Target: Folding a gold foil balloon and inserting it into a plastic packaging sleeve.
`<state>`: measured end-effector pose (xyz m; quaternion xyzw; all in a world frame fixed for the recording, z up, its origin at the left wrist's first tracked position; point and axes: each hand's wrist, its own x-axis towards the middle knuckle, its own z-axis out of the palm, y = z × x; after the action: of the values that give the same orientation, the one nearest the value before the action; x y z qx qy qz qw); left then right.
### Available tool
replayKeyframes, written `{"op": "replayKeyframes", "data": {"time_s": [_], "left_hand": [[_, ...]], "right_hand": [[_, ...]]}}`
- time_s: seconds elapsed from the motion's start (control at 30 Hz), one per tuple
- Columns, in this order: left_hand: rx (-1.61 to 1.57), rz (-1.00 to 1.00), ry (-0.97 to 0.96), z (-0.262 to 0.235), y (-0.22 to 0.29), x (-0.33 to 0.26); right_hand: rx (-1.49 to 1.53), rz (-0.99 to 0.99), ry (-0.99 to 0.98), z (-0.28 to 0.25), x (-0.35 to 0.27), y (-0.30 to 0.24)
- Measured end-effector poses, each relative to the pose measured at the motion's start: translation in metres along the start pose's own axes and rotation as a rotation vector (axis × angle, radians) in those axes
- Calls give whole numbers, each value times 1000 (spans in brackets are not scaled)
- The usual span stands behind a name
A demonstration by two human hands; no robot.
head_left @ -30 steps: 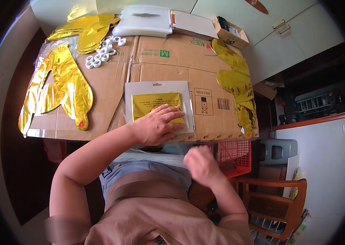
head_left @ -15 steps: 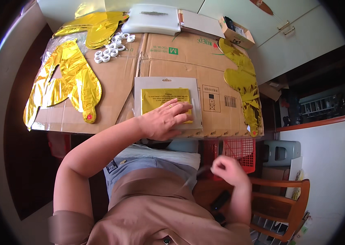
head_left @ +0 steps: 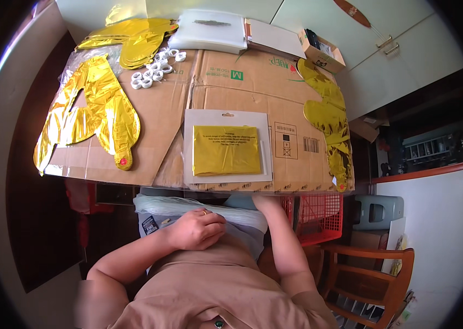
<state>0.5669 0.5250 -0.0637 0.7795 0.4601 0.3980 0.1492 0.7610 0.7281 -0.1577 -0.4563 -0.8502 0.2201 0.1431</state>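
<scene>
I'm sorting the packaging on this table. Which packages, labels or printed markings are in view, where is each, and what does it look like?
Balloon packet: table's near edge, centre; flat clear sleeve, white card, folded gold foil.
Stack of clear packets: far edge; flat, whitish rectangles.
Small cardboard box: far right corner; open, brown.
Flattened cardboard: covers the table; brown, green logos far side, black symbols and barcode right of the balloon packet.
Small black label: on the lap bag, beside the left hand.

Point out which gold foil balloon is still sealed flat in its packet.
The folded gold one in the clear packet at the cardboard's near edge, centre; the other gold balloons lie unpacked and spread out.
</scene>
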Motion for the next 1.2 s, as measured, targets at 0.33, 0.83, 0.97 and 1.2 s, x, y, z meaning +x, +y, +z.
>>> {"op": "replayKeyframes", "data": {"time_s": [0.33,0.83,0.97,1.2], "left_hand": [[397,-82,82,-79,-6,3],[428,-73,7,-72,-42,18],[373,-36,53,-76,-39,15],[292,-59,110,-76,-41,13]], "right_hand": [[-361,-8,-466,-80,-57,6],[-315,-895,83,-124,2,-45],[-196,-920,119,-124,2,-47],[-54,-831,66,-129,-2,-55]]}}
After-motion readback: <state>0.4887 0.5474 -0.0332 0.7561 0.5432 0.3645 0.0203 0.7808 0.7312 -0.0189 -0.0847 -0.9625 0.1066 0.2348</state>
